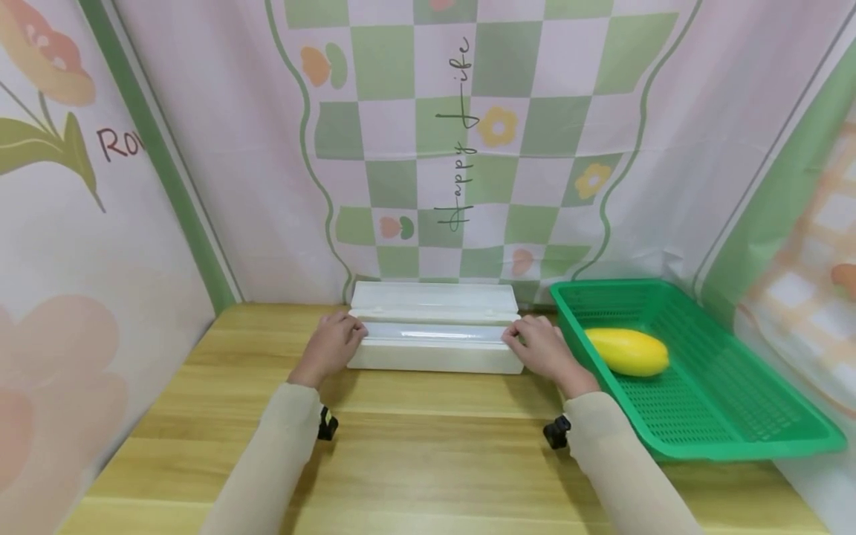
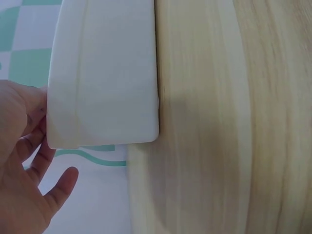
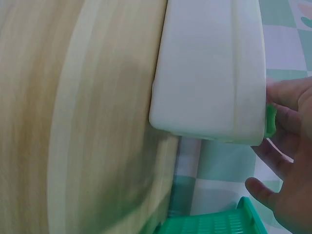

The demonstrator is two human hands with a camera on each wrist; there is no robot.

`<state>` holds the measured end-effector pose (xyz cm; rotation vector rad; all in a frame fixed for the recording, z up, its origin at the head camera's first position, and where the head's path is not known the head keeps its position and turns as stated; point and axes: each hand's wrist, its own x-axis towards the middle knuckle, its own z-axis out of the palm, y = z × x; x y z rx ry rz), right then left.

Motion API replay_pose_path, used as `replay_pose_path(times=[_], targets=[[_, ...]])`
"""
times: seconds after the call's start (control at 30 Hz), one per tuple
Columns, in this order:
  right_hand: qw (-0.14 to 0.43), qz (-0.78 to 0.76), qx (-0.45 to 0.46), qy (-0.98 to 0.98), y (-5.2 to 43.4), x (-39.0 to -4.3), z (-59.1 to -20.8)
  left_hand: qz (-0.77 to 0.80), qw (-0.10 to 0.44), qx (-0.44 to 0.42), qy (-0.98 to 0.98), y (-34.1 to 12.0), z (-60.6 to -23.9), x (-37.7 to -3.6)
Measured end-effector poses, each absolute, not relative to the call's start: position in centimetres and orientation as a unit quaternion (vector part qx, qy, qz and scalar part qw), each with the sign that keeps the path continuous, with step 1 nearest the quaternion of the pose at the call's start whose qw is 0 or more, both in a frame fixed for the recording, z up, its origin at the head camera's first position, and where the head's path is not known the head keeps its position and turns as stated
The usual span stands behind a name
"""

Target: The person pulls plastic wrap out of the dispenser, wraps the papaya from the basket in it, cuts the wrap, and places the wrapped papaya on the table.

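Observation:
A long white cling film dispenser box (image 1: 435, 358) stands on the table with its lid (image 1: 435, 297) raised at the back. Inside lies a shiny, see-through roll of cling film (image 1: 435, 331). At the left end my left hand (image 1: 334, 338) pinches the film's edge between thumb and forefinger. My right hand (image 1: 540, 345) does likewise at the right end. Both wrist views show the hands beyond the box's top edge, other fingers loosely bent, with the pinching fingertips partly hidden. A small green piece (image 3: 271, 120) juts from the edge beside my right fingers.
Right of the box sits a green plastic basket (image 1: 735, 450) with a yellow oblong fruit (image 1: 631, 352) inside, close to my right forearm. The wooden table (image 1: 435, 461) ends at a patterned cloth (image 1: 501, 174) hanging behind the box.

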<state>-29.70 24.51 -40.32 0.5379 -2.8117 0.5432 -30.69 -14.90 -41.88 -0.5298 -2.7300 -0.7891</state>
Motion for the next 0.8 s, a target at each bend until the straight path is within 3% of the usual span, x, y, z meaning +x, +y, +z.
replay_pose_path(times=[0.4, 0.8], targets=[[0.141, 0.231, 0.193, -0.943, 24.52, -29.92, -40.62, -0.342, 0.127, -0.186, -0.912, -15.30, -42.13, -31.10], [0.091, 0.347, 0.166, -0.918, 24.52, -29.65, -40.59, -0.419, 0.106, -0.174, -0.885, -15.18, -42.12, -31.19]])
